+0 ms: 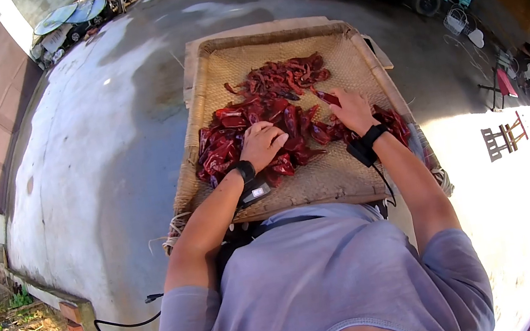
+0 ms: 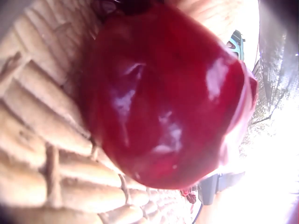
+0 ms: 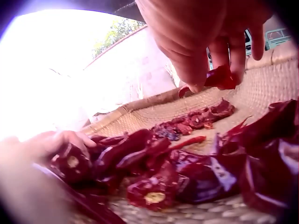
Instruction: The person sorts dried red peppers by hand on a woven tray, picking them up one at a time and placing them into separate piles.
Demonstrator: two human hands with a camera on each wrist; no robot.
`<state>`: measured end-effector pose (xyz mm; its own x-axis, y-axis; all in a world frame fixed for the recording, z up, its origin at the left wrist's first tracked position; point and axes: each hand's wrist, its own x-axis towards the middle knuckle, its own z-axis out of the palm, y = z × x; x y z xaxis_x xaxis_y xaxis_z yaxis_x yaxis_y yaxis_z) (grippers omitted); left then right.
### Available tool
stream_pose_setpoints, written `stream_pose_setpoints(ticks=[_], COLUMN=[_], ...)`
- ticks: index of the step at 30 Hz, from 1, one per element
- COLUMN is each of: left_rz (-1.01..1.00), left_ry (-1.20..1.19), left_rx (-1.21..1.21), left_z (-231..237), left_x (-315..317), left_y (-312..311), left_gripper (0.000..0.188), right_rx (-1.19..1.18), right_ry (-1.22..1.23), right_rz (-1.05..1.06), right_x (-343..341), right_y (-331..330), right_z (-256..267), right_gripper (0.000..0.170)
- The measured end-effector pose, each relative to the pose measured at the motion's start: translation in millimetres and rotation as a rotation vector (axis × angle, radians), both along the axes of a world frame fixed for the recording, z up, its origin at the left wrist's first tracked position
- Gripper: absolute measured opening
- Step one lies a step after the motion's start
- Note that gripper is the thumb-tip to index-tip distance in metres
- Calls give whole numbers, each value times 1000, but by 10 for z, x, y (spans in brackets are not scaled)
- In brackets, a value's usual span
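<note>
Red peppers (image 1: pixel 225 147) lie in two heaps in the tray (image 1: pixel 330 186); I'd judge the small far heap (image 1: pixel 289 74) done and the bigger near heap (image 1: pixel 231 119) still to do. My left hand (image 1: pixel 263 145) rests on the near heap, fingers bent, gripping what, if anything, I cannot tell, while my right hand (image 1: pixel 353 111) pinches a pepper (image 3: pixel 220 77). Near my left hand, a white label (image 1: pixel 257 192) is too small to read.

A lavender-grey, short-sleeved shirt (image 1: pixel 322 273) with stitched neckline (image 1: pixel 357 321) is worn here with black wristbands (image 1: pixel 245 170). The left camera box (image 1: pixel 245 200) bears a white label (image 1: pixel 257 193); a black cable (image 1: pixel 386 183) hangs from the right.
</note>
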<state>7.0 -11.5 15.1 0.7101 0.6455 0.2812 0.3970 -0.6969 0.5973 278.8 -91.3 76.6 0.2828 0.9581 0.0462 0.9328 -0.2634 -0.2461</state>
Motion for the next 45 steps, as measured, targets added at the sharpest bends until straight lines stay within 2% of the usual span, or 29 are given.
stream_pose_setpoints(ticks=[1, 4, 5, 8, 9, 12, 15, 18, 21, 24, 27, 30, 31, 34, 36, 37, 45], left_rz=[11, 17, 22, 30, 27, 5, -8, -9, -38, -49, -9, 12, 15, 18, -13, -28, 6], left_ry=[-13, 35, 33, 36, 42, 51, 30, 57, 77, 73, 63, 73, 79, 68, 76, 80, 74], left_rx=[-17, -79, -66, -47, -49, -49, -34, -38, -40, -32, -58, -68, -66, -48, -52, -58, -64], left_z=[12, 52, 47, 27, 34, 117, 131, 74, 12, -19, -1, 12, 12, -12, 2, 10, 41], left_x=[-1, 1, 0, -19, -24, -10, -14, -22, -4, 5, -7, -5, -5, -11, -1, -2, -2], left_y=[-7, -4, -3, -21, -26, -41, -52, -25, 37, 70, 26, 9, 14, 15, 37, 36, 19], left_gripper=[39, 36, 37, 38, 37, 34, 32, 32, 32, 33, 34, 34, 35, 35, 36, 36, 33], right_rx=[56, 10, -22, -75, -126, -96, -368, -375, -286, -109, 46, -58, -43, -34, -190, -270, -135], right_ry=[75, 454, 451, -61, -104, -201, -42, -28, -63, 39, 220, 624, 594, 32, -35, -67, 125], right_rz=[49, 282, 279, 152, 67, 18, -19, -18, -3, -37, 69, 209, 238, 245, 264, 274, 299], right_x=[-67, -236, -245, -73, 17, 159, 196, 179, 212, 267, 181, -74, -57, -136, -144, -150, -114], right_y=[-9, -36, -50, -32, -3, -45, 34, 54, 37, 77, 63, 2, 10, -117, -140, -146, -188], right_z=[20, 50, 79, 46, -30, -283, -187, -193, -218, -265, -204, -26, -81, -23, -87, -114, -269], right_gripper=[37, 43, 43, 39, 39, 38, 35, 29, 23, 20, 27, 33, 45, 57, 62, 65, 63])
